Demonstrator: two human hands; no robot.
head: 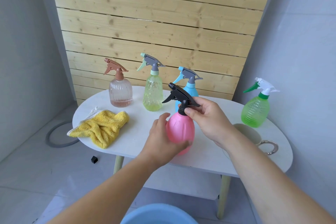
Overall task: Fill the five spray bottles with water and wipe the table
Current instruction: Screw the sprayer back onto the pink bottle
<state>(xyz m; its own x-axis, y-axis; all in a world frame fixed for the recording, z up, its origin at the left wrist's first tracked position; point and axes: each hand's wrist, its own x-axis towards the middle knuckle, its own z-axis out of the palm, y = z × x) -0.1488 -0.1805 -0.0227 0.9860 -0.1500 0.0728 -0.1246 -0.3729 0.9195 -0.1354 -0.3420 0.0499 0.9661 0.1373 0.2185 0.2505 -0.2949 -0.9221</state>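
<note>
The left hand was wrapped round the belly of the pink spray bottle, fingers curled against its near side. The right hand pinched the collar of its black sprayer head between thumb and fingertips. The bottle stood near the front edge of a white oval table on pale wooden legs, with a white lower shelf beneath.

Just behind the grip, partly hidden by the sprayer head, stood the blue bottle. Behind and to the left of the grip was the yellow-green bottle, and further left the clear ribbed bottle with a brown sprayer. The green bottle with a white and green sprayer stood well to the right of the grip. Nearer, beyond the right wrist, a pale cup with a metal ring handle was partly covered by the forearm. A crumpled yellow cloth lay to the left of the left hand, at the table's end.

A panel of pale wooden slats leaned behind the table, between plain grey walls. On the grey floor to the left lay a loop of grey hose and a small black cube. The rim of a blue basin showed below the forearms.
</note>
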